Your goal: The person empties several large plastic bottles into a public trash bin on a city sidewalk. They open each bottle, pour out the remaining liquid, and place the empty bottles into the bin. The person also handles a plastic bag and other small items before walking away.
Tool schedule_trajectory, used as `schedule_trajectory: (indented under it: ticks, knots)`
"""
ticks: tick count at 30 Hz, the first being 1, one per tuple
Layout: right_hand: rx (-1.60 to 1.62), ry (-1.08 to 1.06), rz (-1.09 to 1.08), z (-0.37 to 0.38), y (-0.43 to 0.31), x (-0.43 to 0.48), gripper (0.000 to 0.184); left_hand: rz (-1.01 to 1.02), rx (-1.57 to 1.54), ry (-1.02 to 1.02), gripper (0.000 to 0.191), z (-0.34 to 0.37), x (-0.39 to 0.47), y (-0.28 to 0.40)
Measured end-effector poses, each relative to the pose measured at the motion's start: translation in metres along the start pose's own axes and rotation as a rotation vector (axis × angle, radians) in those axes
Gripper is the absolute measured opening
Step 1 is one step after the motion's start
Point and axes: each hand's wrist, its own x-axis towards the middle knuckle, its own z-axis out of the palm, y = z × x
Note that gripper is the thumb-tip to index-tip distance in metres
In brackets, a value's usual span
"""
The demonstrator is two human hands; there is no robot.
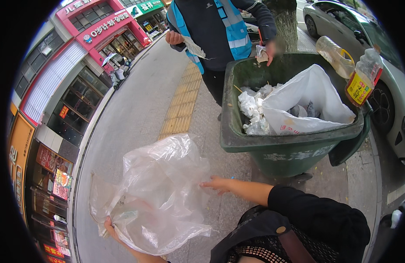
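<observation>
My left hand [111,227] is closed around the gathered edge of a large translucent woven plastic sack [166,177], which hangs crumpled above the pavement. At the sack's right side, my right hand [217,184] has its fingers apart and grips nothing; whether the fingertips touch the plastic I cannot tell. Beyond it stands a green wheeled bin [288,161]. Inside the bin are a white woven sack [284,115] with its mouth spread and a heap of crumpled white waste [251,105].
A person in a blue reflective vest [235,26] stands behind the bin, holding crumpled plastic [194,47] and a scrap. Two plastic bottles, one clear [334,56] and one yellow-labelled [360,85], rest by the bin's right rim. A car [347,29] stands right; shopfronts line the left.
</observation>
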Motion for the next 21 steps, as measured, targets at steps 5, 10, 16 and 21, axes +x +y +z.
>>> schedule_trajectory:
  ticks: [5,10,16,21]
  knots:
    - [0.166,-0.005,0.062,-0.022,0.031,-0.003,0.093,0.079,0.01,0.06,0.057,0.008,-0.01,0.012]
    - [0.506,-0.295,-0.059,-0.024,0.016,0.002,0.062,0.229,0.022,0.033,0.05,0.001,-0.014,0.005]
    - [0.586,-0.513,-0.279,0.008,-0.048,-0.017,0.045,0.036,-0.03,-0.085,0.047,-0.041,0.008,-0.004]
    - [0.294,-0.496,-0.341,0.051,-0.092,-0.027,0.05,0.349,0.516,0.067,0.058,-0.072,0.07,-0.073]
